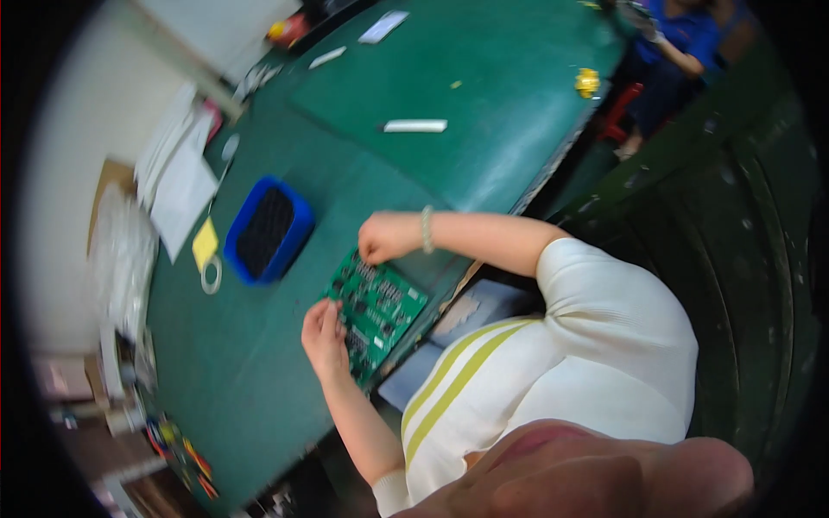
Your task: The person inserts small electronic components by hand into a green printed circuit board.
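Observation:
A green circuit board [384, 312] with several dark components lies on the green tabletop near its front edge. At the board's left side, my left hand [325, 338] has its fingers bent and pressed together, the tips over the board's edge. My right hand [387, 237], with a beaded bracelet on the wrist, is curled closed at the far corner of the board. Whatever either set of fingertips pinches is too small or hidden to make out. Beyond the hands stands a blue bin [302, 226] filled with small black pieces [266, 231].
A roll of tape [211, 276] and a yellow note [205, 243] lie left of the bin, by white papers [183, 203]. A white strip [414, 126] and a yellow item [587, 83] lie farther off. A person in blue [691, 39] sits at the far right.

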Available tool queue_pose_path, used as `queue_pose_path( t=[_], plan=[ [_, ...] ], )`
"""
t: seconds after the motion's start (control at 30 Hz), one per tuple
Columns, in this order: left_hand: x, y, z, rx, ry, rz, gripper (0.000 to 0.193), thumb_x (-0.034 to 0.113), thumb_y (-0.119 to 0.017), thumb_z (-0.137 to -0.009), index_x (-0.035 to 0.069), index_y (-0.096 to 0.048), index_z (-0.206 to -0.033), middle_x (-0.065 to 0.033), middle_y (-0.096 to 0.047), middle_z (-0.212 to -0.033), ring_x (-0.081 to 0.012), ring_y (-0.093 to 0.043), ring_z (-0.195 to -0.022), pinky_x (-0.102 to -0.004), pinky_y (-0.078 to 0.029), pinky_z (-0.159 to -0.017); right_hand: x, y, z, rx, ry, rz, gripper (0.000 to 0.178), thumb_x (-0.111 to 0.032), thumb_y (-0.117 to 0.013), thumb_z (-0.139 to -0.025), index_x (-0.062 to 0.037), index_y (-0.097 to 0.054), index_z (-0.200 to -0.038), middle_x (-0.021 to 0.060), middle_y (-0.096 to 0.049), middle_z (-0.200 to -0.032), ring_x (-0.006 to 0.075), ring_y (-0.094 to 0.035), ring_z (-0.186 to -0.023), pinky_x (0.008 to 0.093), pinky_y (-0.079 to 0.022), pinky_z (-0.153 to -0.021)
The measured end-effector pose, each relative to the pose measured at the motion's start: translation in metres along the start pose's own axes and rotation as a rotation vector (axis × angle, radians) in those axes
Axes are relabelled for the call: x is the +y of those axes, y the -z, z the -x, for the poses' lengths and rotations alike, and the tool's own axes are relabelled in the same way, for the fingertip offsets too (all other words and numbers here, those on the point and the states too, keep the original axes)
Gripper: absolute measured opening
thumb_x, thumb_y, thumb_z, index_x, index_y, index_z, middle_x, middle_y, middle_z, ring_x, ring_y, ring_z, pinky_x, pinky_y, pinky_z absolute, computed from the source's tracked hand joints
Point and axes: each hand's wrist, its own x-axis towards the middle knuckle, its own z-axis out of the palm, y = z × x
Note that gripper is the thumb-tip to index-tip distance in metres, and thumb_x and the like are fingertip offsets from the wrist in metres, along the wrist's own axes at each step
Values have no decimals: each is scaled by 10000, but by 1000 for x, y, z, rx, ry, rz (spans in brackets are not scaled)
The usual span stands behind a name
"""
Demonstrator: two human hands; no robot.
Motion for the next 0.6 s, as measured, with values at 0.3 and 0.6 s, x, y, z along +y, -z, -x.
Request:
queue_pose_path(
  t=[0.3,0.6],
  plan=[
    [23,9,1,139,-52,-110,131,89,-617,-803,16,-599,-911,-34,-629,-809,-34,-429,-552,-182,-311,-462,19,13,10,134,-526,-815,203,-136,-556,-845,-45,-614,-1018,-57,-486,-693,23,-378,-546,162,-332,-496],
    [24,-4,3,122,-215,-451,119,86,-641,-790,4,-600,-866,-42,-645,-775,-32,-446,-553,-201,-348,-475,29,18,10,254,-499,-1253,205,-73,-447,-871,14,-566,-1013,-27,-393,-670,47,-326,-571,186,-278,-481]
  ],
)
